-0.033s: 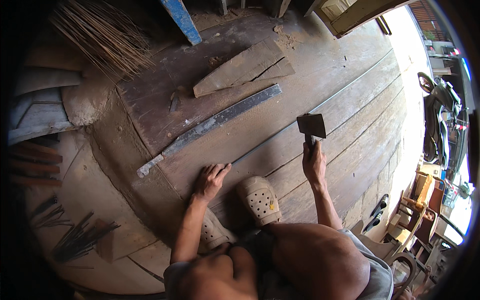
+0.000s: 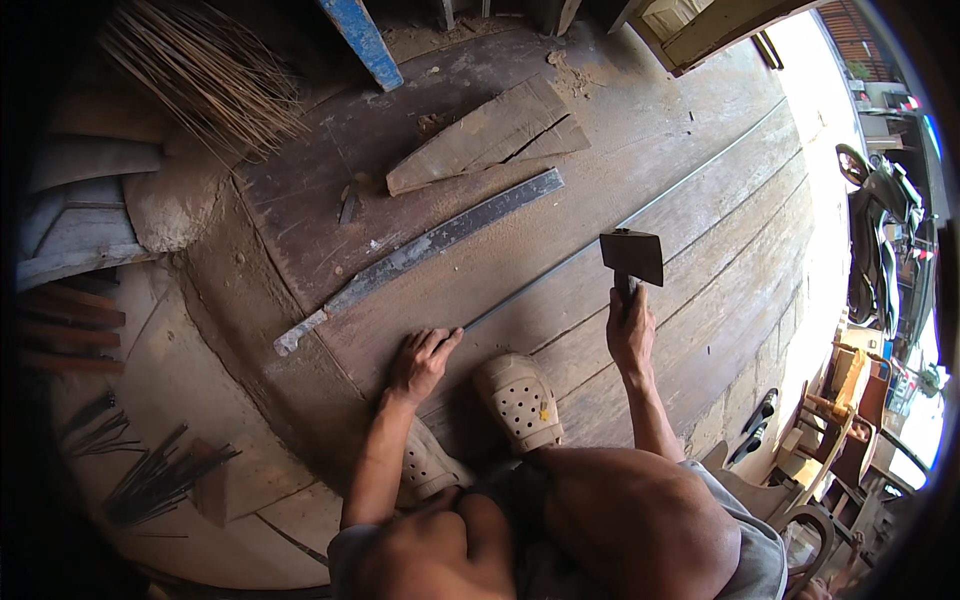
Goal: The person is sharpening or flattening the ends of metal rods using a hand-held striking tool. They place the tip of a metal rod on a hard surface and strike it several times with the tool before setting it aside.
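Note:
A long thin metal rod (image 2: pixel 560 273) lies slantwise across the wooden boards, running from the lower middle to the far right. My left hand (image 2: pixel 422 362) is closed around its near end, low against the boards. My right hand (image 2: pixel 630 328) grips the short handle of a hammer with a broad, dark, square head (image 2: pixel 634 256). The head is over the rod's line, to the right of my left hand; I cannot tell whether it touches the rod. One of my beige clogs (image 2: pixel 520 402) rests on the boards between my hands.
Beyond the rod lie a dark flat bar (image 2: pixel 440 248) and a cracked wooden block (image 2: pixel 490 138). Bundles of thin rods (image 2: pixel 205 75) and dark strips (image 2: pixel 165 478) are at left. A blue post (image 2: pixel 362 42) stands at the back. Sandals (image 2: pixel 757 425) and a motorbike (image 2: pixel 880 230) are right.
My right hand and the hammer have shifted slightly, with the head moving a little right and down and tilting. My left hand stays on the rod, which lies where it was.

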Motion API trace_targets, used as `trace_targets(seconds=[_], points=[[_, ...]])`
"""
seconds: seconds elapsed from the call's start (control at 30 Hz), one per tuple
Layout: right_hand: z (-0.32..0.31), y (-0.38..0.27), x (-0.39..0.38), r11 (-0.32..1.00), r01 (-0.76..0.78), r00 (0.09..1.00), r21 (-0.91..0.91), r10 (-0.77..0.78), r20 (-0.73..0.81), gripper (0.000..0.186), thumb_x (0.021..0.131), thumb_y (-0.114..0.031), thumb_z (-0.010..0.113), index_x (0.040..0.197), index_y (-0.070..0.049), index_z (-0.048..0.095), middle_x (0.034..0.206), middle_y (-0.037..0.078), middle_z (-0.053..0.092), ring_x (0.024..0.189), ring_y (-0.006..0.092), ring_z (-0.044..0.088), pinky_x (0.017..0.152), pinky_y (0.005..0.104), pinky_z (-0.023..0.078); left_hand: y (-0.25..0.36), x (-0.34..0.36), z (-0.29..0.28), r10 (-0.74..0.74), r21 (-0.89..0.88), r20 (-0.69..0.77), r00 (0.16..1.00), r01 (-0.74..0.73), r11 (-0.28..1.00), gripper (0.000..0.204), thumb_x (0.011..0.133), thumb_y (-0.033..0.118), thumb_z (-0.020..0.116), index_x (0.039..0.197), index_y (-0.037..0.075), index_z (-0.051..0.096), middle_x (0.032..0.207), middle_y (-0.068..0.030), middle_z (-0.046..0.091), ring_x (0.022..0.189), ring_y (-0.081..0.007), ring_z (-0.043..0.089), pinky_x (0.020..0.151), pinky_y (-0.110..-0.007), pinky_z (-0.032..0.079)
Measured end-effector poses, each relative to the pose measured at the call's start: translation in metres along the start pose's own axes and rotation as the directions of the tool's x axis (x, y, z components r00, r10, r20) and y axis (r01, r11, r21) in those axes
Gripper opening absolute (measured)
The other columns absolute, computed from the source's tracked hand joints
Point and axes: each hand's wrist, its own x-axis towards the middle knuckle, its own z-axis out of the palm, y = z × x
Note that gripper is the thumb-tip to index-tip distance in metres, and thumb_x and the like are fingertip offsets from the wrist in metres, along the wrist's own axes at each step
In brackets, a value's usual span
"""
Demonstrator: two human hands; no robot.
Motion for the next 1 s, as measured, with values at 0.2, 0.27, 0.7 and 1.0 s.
trace_targets(seconds=[0.2, 0.27, 0.7, 1.0], points=[[0.029, 0.027, -0.009, 0.998, 0.060, 0.998, 0.000, -0.060, 0.011, 0.031, 0.096, -0.026, 0.057, 0.108, 0.001, 0.047, 0.077, 0.028, 0.064, 0.072, 0.0495, 0.061, 0.060, 0.0564, 0.047, 0.001, 0.007, 0.002, 0.021, 0.001, -0.005, 1.000, -0.021, 1.000, 0.034, 0.082, -0.001, 0.064, 0.115, 0.006, 0.068, 0.093, -0.0077, 0.062, 0.085, -0.0259, 0.061, 0.076, -0.038, 0.049], [0.036, 0.034, -0.007, 0.999, 0.000, 0.994, 0.038, -0.004, 0.112, 0.030, 0.096, -0.026, 0.057, 0.107, 0.000, 0.046, 0.076, 0.030, 0.063, 0.071, 0.0497, 0.061, 0.060, 0.0563, 0.046, 0.004, 0.009, 0.001, 0.009, 0.008, 0.000, 1.000, -0.009, 1.000, 0.034, 0.082, -0.001, 0.064, 0.115, 0.006, 0.068, 0.094, -0.0078, 0.062, 0.085, -0.0262, 0.061, 0.076, -0.038, 0.050], [-0.062, 0.031, 0.045, 0.971, -0.158, 0.964, 0.182, 0.192, -0.186, 0.026, 0.099, -0.025, 0.054, 0.107, 0.000, 0.053, 0.073, 0.017, 0.063, 0.064, 0.0299, 0.066, 0.058, 0.0412, 0.050, 0.004, 0.008, -0.010, 0.030, 0.100, 0.126, 0.992, -0.042, 0.994, 0.052, 0.079, -0.001, 0.062, 0.129, 0.015, 0.062, 0.097, -0.0066, 0.059, 0.084, -0.0258, 0.059, 0.076, -0.039, 0.049], [-0.065, 0.045, 0.079, 0.934, -0.179, 0.924, 0.310, 0.268, -0.274, 0.028, 0.099, -0.028, 0.053, 0.104, -0.001, 0.054, 0.065, 0.008, 0.062, 0.053, 0.0150, 0.062, 0.049, 0.0314, 0.049, 0.003, 0.009, -0.005, -0.010, 0.082, 0.158, 0.987, -0.003, 0.997, 0.053, 0.080, -0.003, 0.057, 0.130, 0.013, 0.062, 0.098, -0.0064, 0.060, 0.081, -0.0244, 0.058, 0.075, -0.038, 0.049]])
